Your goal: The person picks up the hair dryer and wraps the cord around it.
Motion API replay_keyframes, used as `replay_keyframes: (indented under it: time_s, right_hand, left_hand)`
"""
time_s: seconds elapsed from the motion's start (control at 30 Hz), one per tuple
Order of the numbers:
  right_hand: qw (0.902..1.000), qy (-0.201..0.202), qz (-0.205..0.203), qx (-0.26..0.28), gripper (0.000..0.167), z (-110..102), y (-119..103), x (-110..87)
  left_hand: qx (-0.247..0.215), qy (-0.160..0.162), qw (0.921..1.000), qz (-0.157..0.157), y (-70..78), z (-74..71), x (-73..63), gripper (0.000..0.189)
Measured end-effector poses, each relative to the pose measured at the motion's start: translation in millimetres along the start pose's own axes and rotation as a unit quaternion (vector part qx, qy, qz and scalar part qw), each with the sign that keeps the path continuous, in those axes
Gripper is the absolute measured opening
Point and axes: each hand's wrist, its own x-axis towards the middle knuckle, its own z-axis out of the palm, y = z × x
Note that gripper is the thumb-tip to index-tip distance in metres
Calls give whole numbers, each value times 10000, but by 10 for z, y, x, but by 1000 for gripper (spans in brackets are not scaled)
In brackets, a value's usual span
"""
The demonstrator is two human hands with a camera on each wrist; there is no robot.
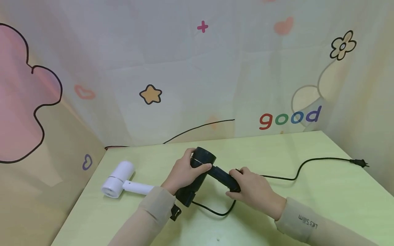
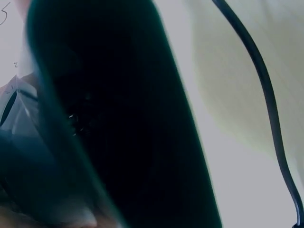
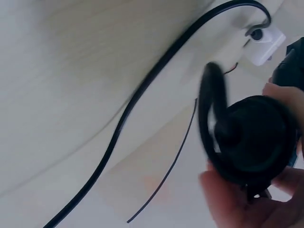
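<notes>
Both hands hold a dark hair dryer (image 1: 204,155) above the table, its barrel slanting. My left hand (image 1: 184,171) grips the barrel, with the thumb across it near the handle joint. My right hand (image 1: 252,191) grips the handle near its end. In the left wrist view the dark barrel (image 2: 128,114) fills much of the picture. The right wrist view shows the round handle end (image 3: 256,135), with fingers (image 3: 228,194) around it. A black cord (image 1: 215,213) hangs in a loop below the handle. At the left lies a white hair dryer (image 1: 118,177), its handle partly hidden behind my left wrist.
The pale green table (image 1: 277,215) carries the cord, which runs right to a plug (image 1: 359,162) near the right edge. A small black piece (image 1: 175,212) of unclear kind shows beside the left cuff. A printed curtain (image 1: 191,68) stands behind the table.
</notes>
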Motion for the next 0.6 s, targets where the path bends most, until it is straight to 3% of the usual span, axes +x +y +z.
replay_keyframes:
  time_s: [0.13,0.3,0.43,0.6]
  right_hand:
    - [9971,453,-482,-388,41,46,66,-11]
    - [9935,732,-733,-466,39,78,118,-7]
    - [9939,775,-723,-316,38,68,142,-7]
    - [9977,556,-393,-37,37,22,186,3]
  left_hand:
    - [-19,-59,10000,40,0,7,15,83]
    - [-77,-25,9999,75,-8,18,30,83]
    - [-48,45,9999,92,14,28,23,87]
    - [166,254,9993,208,44,-1,-30,89]
